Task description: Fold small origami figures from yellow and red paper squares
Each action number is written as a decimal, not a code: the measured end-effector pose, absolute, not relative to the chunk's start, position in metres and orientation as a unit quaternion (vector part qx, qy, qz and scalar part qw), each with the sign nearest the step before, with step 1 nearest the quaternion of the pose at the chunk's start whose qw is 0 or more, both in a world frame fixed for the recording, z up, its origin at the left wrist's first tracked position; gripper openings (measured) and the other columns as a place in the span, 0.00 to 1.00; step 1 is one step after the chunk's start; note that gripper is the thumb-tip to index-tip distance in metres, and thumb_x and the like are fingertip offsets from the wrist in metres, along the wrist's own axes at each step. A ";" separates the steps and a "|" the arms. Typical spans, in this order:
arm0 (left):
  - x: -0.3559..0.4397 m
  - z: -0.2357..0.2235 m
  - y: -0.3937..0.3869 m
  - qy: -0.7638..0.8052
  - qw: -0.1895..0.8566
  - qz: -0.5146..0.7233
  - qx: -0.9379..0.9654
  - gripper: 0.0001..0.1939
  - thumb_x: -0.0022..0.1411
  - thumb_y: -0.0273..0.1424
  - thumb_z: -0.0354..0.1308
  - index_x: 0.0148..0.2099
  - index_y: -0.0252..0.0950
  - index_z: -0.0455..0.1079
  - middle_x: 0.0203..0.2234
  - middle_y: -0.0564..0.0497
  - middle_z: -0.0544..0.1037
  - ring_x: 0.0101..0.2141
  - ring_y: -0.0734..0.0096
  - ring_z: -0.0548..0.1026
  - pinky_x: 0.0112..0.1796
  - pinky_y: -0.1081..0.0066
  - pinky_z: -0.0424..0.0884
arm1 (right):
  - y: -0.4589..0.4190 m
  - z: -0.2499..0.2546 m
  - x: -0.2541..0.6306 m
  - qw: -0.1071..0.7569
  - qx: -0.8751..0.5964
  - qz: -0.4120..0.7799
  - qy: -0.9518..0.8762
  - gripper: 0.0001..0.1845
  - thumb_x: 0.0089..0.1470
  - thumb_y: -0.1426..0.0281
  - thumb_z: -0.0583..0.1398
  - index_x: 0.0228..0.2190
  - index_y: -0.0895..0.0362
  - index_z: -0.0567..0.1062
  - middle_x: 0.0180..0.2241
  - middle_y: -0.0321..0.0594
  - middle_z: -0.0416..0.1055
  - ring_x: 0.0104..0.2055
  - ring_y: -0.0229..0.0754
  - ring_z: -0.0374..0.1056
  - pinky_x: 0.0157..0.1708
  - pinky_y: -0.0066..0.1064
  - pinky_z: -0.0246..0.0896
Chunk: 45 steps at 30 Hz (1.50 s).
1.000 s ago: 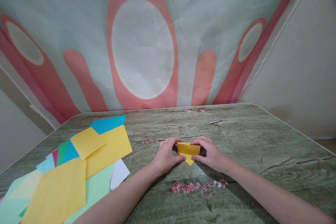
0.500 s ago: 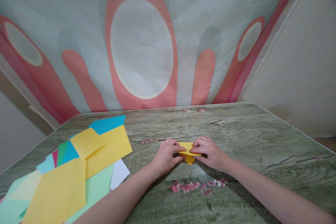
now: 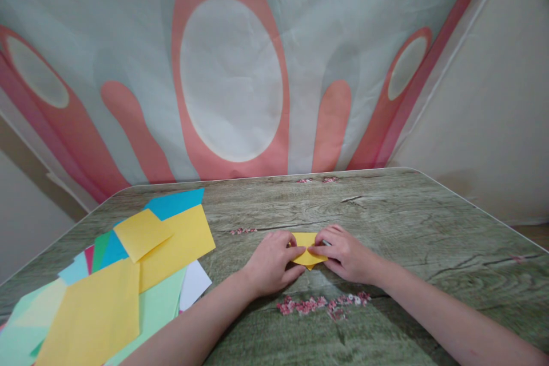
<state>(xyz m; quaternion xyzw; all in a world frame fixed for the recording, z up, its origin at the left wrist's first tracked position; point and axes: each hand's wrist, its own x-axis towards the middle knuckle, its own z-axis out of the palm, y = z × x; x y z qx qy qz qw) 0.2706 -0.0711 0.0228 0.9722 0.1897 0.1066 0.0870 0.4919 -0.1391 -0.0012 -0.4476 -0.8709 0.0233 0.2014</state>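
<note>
A small folded piece of yellow paper (image 3: 305, 239) lies on the table between my two hands, with a small pointed tip showing at its near side. My left hand (image 3: 274, 262) grips its left part, the index finger pressing on top and the thumb at the near edge. From the other side my right hand (image 3: 343, 253) grips the right part, fingertips near the paper's middle and thumb below. The two index fingertips almost meet. My fingers cover both ends of the paper.
Loose coloured paper sheets spread over the table's left side: large yellow sheets (image 3: 94, 309), a blue sheet (image 3: 178, 201), a light green sheet (image 3: 158, 303) and a white one (image 3: 195, 286). The wood-patterned table (image 3: 429, 229) ends at a patterned cloth (image 3: 309, 40) behind.
The near flap of the yellow paper has been pressed down, so less of the pointed tip shows. My left fingers have shifted slightly down and nearer the paper's middle.
</note>
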 end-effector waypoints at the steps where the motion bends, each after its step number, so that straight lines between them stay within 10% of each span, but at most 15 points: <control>1: 0.270 0.025 -0.072 0.187 0.082 0.102 0.974 0.17 0.58 0.43 0.54 0.46 0.40 0.69 0.39 0.47 0.68 0.40 0.62 0.65 0.42 0.64 0.62 | -0.140 0.000 0.492 0.200 -0.445 0.025 -0.873 0.15 0.52 0.75 0.56 0.42 0.54 0.73 0.37 0.42 0.68 0.40 0.43 0.61 0.43 0.39 0.51; 9: 0.271 0.026 -0.077 0.186 0.039 0.067 0.980 0.25 0.59 0.50 0.48 0.50 0.39 0.65 0.39 0.47 0.68 0.40 0.61 0.66 0.43 0.62 0.62 | -0.147 0.012 0.486 0.173 -0.456 0.036 -0.872 0.23 0.50 0.56 0.59 0.45 0.56 0.71 0.38 0.44 0.67 0.41 0.46 0.60 0.46 0.42 0.49; 45: 0.268 0.033 -0.088 0.243 -0.009 0.056 0.968 0.30 0.56 0.53 0.49 0.50 0.34 0.67 0.48 0.40 0.69 0.56 0.51 0.57 0.54 0.54 0.52 | -0.167 0.025 0.475 0.068 -0.552 -0.051 -0.829 0.28 0.41 0.47 0.62 0.33 0.59 0.75 0.33 0.48 0.70 0.36 0.51 0.65 0.38 0.42 0.56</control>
